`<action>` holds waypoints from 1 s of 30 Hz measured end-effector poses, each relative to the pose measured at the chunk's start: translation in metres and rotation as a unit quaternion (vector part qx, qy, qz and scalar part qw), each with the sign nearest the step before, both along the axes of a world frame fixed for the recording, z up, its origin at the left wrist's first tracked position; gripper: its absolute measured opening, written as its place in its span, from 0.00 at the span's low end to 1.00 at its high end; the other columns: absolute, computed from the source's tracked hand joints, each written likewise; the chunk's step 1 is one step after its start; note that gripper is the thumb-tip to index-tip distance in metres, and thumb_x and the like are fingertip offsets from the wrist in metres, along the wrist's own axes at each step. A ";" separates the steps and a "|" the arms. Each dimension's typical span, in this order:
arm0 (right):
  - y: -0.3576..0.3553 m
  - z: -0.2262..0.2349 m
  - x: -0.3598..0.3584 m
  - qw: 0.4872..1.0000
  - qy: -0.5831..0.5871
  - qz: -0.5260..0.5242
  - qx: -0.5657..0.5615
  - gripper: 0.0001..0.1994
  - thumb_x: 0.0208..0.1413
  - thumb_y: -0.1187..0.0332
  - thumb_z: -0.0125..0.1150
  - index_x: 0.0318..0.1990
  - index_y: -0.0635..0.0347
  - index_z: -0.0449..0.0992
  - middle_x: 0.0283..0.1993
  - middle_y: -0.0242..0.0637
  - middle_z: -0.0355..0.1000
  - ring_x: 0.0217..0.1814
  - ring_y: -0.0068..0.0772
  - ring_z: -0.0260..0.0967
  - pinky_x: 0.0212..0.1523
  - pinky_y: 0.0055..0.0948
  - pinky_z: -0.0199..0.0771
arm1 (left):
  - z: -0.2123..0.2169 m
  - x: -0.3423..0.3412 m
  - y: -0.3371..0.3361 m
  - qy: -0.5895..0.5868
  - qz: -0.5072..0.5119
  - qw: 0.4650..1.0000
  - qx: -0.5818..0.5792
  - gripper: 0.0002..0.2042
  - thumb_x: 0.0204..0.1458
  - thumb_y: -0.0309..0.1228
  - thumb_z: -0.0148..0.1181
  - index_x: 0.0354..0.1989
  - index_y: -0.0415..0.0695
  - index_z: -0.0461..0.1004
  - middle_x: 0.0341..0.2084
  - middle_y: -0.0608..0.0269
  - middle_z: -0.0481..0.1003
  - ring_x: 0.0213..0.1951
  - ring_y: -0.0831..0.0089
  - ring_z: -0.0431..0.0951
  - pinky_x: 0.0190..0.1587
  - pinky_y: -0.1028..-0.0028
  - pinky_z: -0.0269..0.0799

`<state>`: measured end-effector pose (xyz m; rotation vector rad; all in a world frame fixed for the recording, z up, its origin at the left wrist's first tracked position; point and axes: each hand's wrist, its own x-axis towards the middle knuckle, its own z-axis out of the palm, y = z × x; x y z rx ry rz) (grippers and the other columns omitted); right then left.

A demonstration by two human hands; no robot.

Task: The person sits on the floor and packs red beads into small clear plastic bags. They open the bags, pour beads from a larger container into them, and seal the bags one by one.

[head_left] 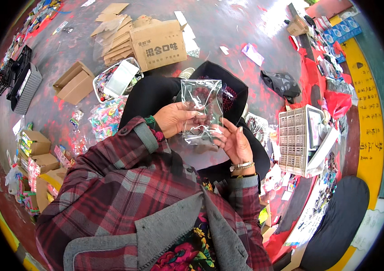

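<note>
I hold a clear plastic bag (207, 86) upright in front of my lap. My left hand (174, 119) pinches its left edge, with the thumb on the near face. On the right lower edge, my right hand (234, 142) grips it between thumb and fingers. Dark red beads show through the shiny film; glare hides whether they lie inside or behind it. Just beyond the bag a black fabric bin (228, 74) rests by my knees, with more dark red beads (229, 98) in it.
At the far left stand a cardboard box (159, 45), an opened carton (74, 83) and a white basket (124, 74) of small goods. Colourful packets (106, 115) lie beside my left leg. To the right are a white plastic crate (293, 140) and a dark bag (281, 85).
</note>
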<state>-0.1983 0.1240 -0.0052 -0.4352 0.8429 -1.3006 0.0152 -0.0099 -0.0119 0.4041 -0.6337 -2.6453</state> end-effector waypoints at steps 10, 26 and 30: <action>-0.013 -0.012 0.024 0.991 -0.014 -0.106 0.078 0.08 0.55 0.73 0.55 0.42 0.65 0.72 0.39 0.34 0.72 0.38 0.26 0.68 0.41 0.28 0.72 | 0.007 -0.010 0.018 -0.103 -0.079 0.991 -0.028 0.14 0.53 0.24 0.53 0.48 0.37 0.66 0.41 0.55 0.73 0.44 0.67 0.75 0.47 0.69 0.73; -0.012 -0.013 0.023 0.994 0.013 -0.085 0.065 0.14 0.56 0.71 0.53 0.49 0.66 0.69 0.40 0.39 0.73 0.39 0.26 0.71 0.41 0.24 0.72 | 0.002 -0.002 0.005 -0.275 -0.071 0.954 -0.091 0.07 0.50 0.24 0.57 0.37 0.37 0.72 0.32 0.61 0.75 0.29 0.80 0.73 0.27 0.84 0.68; -0.012 -0.019 0.024 0.994 -0.008 -0.087 0.069 0.15 0.56 0.72 0.52 0.51 0.66 0.67 0.42 0.40 0.73 0.42 0.29 0.70 0.44 0.28 0.71 | 0.001 -0.004 0.007 -0.266 -0.069 0.959 -0.068 0.08 0.51 0.22 0.53 0.38 0.34 0.71 0.34 0.59 0.74 0.35 0.71 0.77 0.39 0.76 0.75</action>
